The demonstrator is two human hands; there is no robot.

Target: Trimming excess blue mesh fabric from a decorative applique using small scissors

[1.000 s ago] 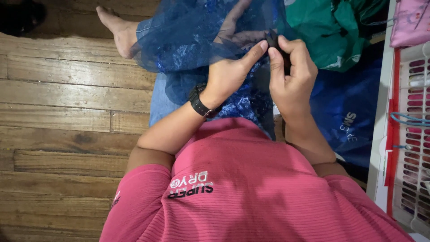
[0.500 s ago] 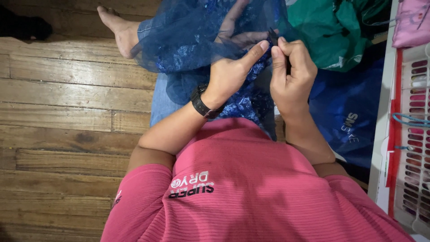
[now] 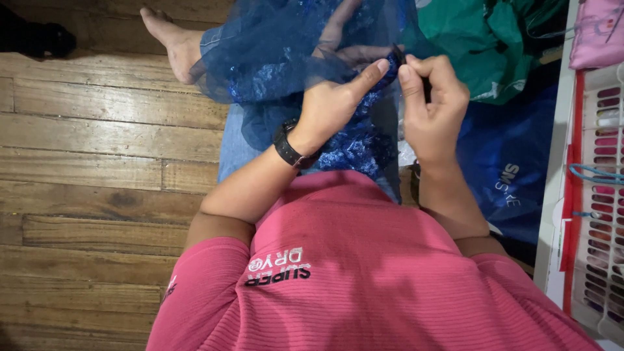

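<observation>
A sheer blue net fabric (image 3: pixel 273 58) with shiny blue trim lies over my lap and legs. My left hand (image 3: pixel 335 104), with a black watch (image 3: pixel 289 146) on its wrist, pinches the fabric's edge between thumb and forefinger. My right hand (image 3: pixel 432 104) is closed just to the right of it, fingertips pinched on the same edge; something small and dark shows between the fingers, too small to make out. The two hands nearly touch at the top centre of the view.
I sit on a wooden plank floor (image 3: pixel 84 169), one bare foot (image 3: pixel 166 32) stretched ahead. Green cloth (image 3: pixel 481 45) and a dark blue bag (image 3: pixel 507 162) lie at the right. A white and red basket (image 3: pixel 595 195) stands at the right edge, pink cloth (image 3: pixel 598 29) above it.
My hands stay pinched on the fabric edge with only slight finger movement. The view has shifted a little.
</observation>
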